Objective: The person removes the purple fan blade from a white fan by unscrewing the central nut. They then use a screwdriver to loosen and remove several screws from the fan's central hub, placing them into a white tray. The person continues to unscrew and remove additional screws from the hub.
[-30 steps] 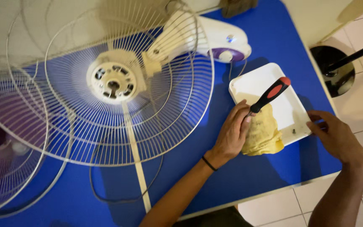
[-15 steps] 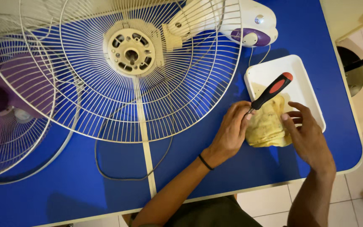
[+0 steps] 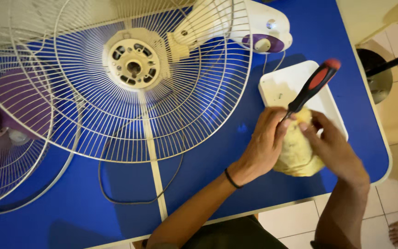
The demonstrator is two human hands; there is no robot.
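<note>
My left hand (image 3: 264, 140) grips a screwdriver (image 3: 313, 85) with a black and red handle that points up and to the right. A yellow cloth (image 3: 296, 154) is bunched around the tool's lower end, which is hidden. My right hand (image 3: 333, 147) closes on the cloth from the right. Both hands sit over the blue table (image 3: 208, 184), just in front of a white rectangular tray (image 3: 282, 85).
A white wire fan guard (image 3: 153, 115) with its motor hub (image 3: 133, 63) lies at the table's middle, the white and purple fan body (image 3: 259, 32) behind it. A second guard and purple blades (image 3: 5, 138) lie left. A dark cord (image 3: 130, 198) loops in front.
My right hand has come in from the table's right edge and taken hold of the yellow cloth beside the screwdriver. The left hand keeps its grip.
</note>
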